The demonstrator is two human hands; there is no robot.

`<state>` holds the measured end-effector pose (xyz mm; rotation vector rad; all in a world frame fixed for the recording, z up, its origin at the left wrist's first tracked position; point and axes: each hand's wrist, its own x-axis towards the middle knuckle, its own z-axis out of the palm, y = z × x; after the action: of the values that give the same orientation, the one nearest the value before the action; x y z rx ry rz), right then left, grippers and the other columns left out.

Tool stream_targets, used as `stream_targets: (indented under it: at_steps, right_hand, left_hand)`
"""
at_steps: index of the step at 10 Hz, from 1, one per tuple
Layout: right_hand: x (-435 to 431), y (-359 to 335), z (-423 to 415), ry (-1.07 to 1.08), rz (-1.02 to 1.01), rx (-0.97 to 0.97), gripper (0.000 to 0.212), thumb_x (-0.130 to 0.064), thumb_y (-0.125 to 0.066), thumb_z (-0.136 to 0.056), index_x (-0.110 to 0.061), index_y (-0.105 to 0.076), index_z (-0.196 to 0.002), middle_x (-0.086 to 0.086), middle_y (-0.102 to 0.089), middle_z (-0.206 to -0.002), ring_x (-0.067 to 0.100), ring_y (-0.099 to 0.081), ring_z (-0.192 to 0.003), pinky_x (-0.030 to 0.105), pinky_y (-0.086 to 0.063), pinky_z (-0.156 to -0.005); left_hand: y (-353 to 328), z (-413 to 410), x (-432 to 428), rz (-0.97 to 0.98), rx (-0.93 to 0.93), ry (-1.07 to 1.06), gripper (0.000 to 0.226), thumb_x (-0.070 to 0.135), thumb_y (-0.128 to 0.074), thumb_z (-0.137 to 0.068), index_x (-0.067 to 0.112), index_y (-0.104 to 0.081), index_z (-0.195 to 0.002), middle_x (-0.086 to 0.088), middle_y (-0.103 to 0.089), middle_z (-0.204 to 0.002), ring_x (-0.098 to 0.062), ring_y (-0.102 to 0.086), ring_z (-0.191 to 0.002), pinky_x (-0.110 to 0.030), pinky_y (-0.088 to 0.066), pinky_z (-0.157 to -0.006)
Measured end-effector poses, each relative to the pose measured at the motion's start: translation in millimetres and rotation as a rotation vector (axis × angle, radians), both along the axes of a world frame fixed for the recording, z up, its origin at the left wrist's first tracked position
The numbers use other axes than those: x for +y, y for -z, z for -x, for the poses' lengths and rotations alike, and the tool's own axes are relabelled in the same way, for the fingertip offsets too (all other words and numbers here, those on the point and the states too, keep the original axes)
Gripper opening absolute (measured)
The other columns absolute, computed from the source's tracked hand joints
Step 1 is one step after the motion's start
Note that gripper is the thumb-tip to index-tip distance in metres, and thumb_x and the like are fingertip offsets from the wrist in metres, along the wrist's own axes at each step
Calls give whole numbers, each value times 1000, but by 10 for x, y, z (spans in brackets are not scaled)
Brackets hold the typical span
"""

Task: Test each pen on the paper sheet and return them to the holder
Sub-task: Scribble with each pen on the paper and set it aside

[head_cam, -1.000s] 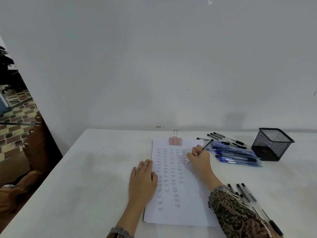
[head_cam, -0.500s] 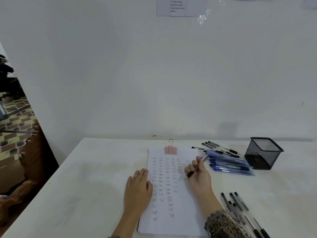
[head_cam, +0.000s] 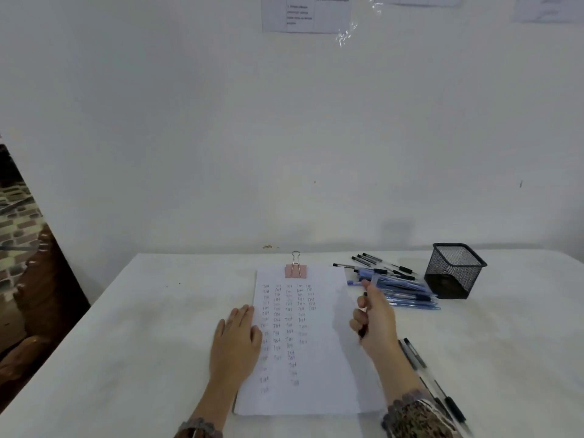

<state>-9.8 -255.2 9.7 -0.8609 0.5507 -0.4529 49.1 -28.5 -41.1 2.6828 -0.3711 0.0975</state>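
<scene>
Head view: you are looking down on 1 white table (head_cam: 142, 343) set against a white wall, with both of your hands in front of you.
Left hand: your left hand (head_cam: 235, 339) lies flat with its fingers straight and together. It holds nothing, and its inner side overlaps the left edge of the paper.
Right hand: your right hand (head_cam: 374, 317) is over the right edge of the paper, with its fingers curled in a narrow grip round 1 dark pen (head_cam: 362, 332). The pen stands close to upright in your fist, and 1 dark end shows below your fingers.
Paper sheet: 1 paper sheet (head_cam: 319, 358) lies lengthwise in the middle of the table between your hands. It carries 5 columns of small handwritten marks at the top and fewer columns lower down.
Clip: 1 pink binder clip (head_cam: 295, 270) grips the far edge of the sheet.
Holder: 1 black mesh holder (head_cam: 453, 270) stands upright at the right rear, apart from your right hand.
Blue pens: 1 pile of blue pens (head_cam: 407, 297) lies between the sheet and the holder, just beside the holder. The pens overlap too much to count.
Rear black pens: at least 4 rear black pens (head_cam: 379, 263) lie behind the blue pile.
Near black pens: at least 3 near black pens (head_cam: 414, 355) lie beside your right forearm, partly hidden by your patterned sleeve (head_cam: 417, 418).
Wall: 3 paper notices (head_cam: 305, 14) are cut off by the top edge.
</scene>
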Motion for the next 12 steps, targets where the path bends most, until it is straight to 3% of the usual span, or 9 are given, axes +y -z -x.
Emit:
stream_targets:
  at_steps: [1, 2, 3, 5, 6, 7, 8, 10, 12]
  right_hand:
    - [-441, -54, 350, -42, 761, 440, 18, -15, -47, -96, -9, -60, -106, 5, -53, -73, 18, -45, -51, 25, -36, -49]
    - [-811, 80, 646, -120, 1240, 933, 28, -12, -47, -91, -9, -62, -114, 15, -63, -107, 32, -58, -98, 33, -44, -81]
    - [-912, 182, 791, -294, 1257, 1081, 35, -16, -48, -88, -15, -57, -122, 13, -57, -124, 30, -53, -113, 34, -43, -93]
    - [-1001, 139, 836, -445, 1341, 1069, 25, -26, -52, -90, -21, -62, -113, 6, -56, -126, 25, -54, -113, 33, -45, -95]
    - [-1137, 70, 532, -363, 1490, 1011, 33, -24, -52, -88, -17, -62, -119, 7, -58, -127, 26, -55, -114, 35, -45, -96]
    - [-1114, 18, 210, -326, 1670, 849, 29, -18, -49, -91, -21, -64, -116, 5, -60, -123, 27, -56, -112, 35, -46, -94]
    - [-1093, 61, 56, -300, 1829, 813, 26, -24, -48, -94, -24, -60, -117, -2, -56, -124, 22, -52, -114, 35, -44, -96]
    - [-1190, 40, -47, -420, 2006, 820, 32, -36, -59, -87, -24, -55, -116, -5, -53, -122, 17, -47, -115, 30, -40, -94]
    - [-1238, 43, -74, -437, 2108, 791, 27, -34, -54, -90, -24, -55, -115, -5, -54, -122, 16, -50, -112, 27, -40, -89]
  left_hand:
    - [-22, 14, -5, 6, -6, 1, 50, 28, -24, -99, 18, -17, -148, 5, -17, -155, -10, -10, -144, -30, -3, -118]
    - [-20, 15, -3, 5, -11, 0, 50, 28, -25, -99, 18, -18, -148, 4, -18, -155, -11, -11, -144, -30, -4, -118]
    - [-17, 15, -7, 6, -8, -1, 50, 28, -25, -99, 18, -17, -148, 4, -18, -155, -11, -11, -144, -31, -5, -118]
    - [-29, 25, -6, 5, -10, 6, 50, 27, -25, -99, 18, -18, -148, 4, -18, -155, -11, -11, -144, -31, -5, -118]
    - [-32, 23, -6, 6, -8, 10, 50, 27, -25, -99, 18, -18, -148, 5, -18, -155, -11, -11, -143, -31, -5, -118]
    - [-25, 24, -6, 10, -12, 7, 50, 27, -25, -99, 18, -19, -147, 5, -18, -155, -11, -11, -143, -31, -6, -118]
    - [-18, 20, -1, 4, -11, 6, 50, 27, -25, -99, 18, -18, -148, 5, -18, -155, -10, -11, -143, -30, -5, -118]
    - [1, 11, -14, 8, -7, 0, 50, 27, -25, -99, 20, -18, -148, 7, -17, -155, -9, -10, -143, -29, -4, -118]
    - [18, -7, -6, 0, 0, -1, 53, 33, -16, -96, 20, -19, -147, 8, -18, -155, -8, -10, -143, -30, -4, -118]
